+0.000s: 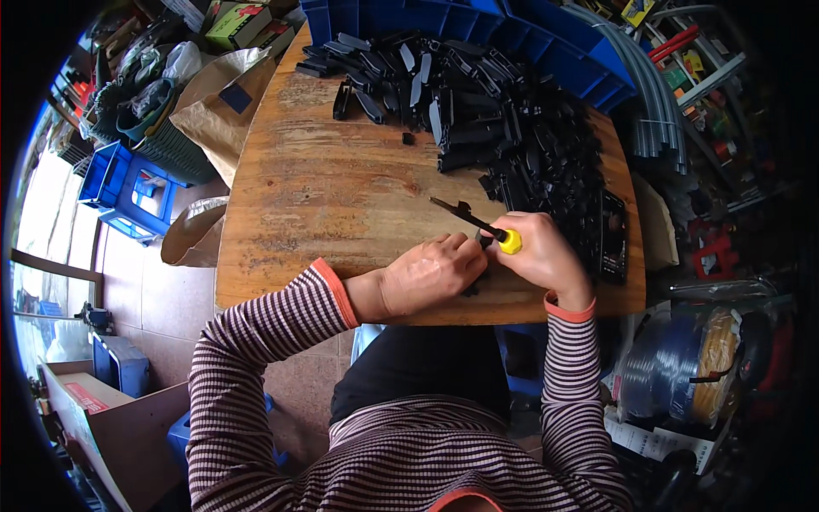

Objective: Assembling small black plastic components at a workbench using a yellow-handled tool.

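Observation:
Near the table's front edge, my right hand (pixel 543 249) is closed round a screwdriver with a yellow handle (pixel 511 241). Its long dark shaft points up and to the left over the bare wood, and a small black bit shows against it. Just left of it, my left hand (pixel 435 271) is closed with bent fingers, pinching a small black plastic part (pixel 485 240) that is mostly hidden by both hands. Beyond my hands lies a large heap of black plastic parts (pixel 469 128), and one small black piece (pixel 409 138) sits apart from it.
The wooden table (pixel 316 196) has a blue plastic crate (pixel 392 19) along its far edge. A phone with a dark screen (pixel 612 237) lies at the right edge. Paper bags (pixel 223 107) and a blue stool (pixel 132 194) stand left; grey tubes (pixel 653 102) and wrapped coils (pixel 674 367) are right.

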The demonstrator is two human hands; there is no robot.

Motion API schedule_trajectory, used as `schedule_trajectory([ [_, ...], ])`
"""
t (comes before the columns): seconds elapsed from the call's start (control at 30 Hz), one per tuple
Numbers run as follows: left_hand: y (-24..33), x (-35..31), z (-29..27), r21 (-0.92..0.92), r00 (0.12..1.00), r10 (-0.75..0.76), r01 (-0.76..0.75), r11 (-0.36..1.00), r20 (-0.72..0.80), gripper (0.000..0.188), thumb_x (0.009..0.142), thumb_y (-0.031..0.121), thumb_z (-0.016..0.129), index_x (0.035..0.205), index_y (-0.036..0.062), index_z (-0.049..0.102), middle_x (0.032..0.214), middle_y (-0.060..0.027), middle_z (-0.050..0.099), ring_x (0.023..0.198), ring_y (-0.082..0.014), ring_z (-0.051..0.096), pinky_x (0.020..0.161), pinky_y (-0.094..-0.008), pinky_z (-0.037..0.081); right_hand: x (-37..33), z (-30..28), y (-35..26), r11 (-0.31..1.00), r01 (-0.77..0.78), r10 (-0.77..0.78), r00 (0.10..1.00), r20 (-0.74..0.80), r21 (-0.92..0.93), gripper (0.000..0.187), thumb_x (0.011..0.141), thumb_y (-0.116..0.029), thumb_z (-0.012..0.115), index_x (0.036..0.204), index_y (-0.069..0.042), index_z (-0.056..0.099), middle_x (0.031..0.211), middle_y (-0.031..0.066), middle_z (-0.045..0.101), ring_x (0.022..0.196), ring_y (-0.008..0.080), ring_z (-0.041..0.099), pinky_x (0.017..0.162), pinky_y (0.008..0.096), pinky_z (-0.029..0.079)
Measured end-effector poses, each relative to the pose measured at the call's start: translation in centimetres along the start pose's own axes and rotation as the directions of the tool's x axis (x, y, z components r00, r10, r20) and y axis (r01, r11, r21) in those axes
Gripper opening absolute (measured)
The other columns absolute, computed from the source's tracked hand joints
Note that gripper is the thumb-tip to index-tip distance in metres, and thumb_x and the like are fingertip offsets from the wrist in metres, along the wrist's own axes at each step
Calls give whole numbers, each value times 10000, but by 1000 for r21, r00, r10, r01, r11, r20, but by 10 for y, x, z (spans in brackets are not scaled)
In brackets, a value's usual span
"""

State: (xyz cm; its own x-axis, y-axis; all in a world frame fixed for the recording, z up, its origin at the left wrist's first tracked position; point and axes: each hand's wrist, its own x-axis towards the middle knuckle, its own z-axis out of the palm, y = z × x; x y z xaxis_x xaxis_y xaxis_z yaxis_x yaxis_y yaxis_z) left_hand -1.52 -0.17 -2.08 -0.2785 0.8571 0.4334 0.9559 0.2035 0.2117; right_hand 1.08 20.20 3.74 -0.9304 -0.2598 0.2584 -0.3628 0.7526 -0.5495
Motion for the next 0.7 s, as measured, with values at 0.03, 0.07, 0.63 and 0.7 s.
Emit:
schedule_trajectory([
  [0.03,0,0,-1,3,1000,6,-6,1000,14,350,770,115,576,1092,-21,563,957,-128,535,891,-270,575,804,-346,505,1,-6,0,996,-44,46,999,-20,79,90,832,-26,673,825,7,589,730,97,626,634,199,612,571,311,471],
  [0.07,0,1,-2,7,1000,12,-12,1000,29,354,769,114,577,1095,-22,564,962,-128,535,890,-269,575,805,-344,505,2,-10,-1,983,-86,93,995,-36,159,109,857,-41,676,816,2,585,722,60,631,622,144,598,563,282,459],
  [0.63,-17,28,-17,45,959,281,-283,958,47,337,781,144,607,1110,71,606,1081,-68,561,985,-230,571,831,-355,503,-23,-15,15,953,-259,297,903,-309,159,94,845,-84,713,857,-25,642,746,87,671,629,208,632,575,295,478],
  [0.7,-20,29,-19,54,968,180,-192,980,174,351,768,135,624,1117,88,610,1072,-54,569,1025,-222,570,840,-362,504,-33,-4,23,973,-222,196,937,-290,-59,104,815,-67,726,873,-21,653,788,113,676,679,279,653,614,335,498],
])
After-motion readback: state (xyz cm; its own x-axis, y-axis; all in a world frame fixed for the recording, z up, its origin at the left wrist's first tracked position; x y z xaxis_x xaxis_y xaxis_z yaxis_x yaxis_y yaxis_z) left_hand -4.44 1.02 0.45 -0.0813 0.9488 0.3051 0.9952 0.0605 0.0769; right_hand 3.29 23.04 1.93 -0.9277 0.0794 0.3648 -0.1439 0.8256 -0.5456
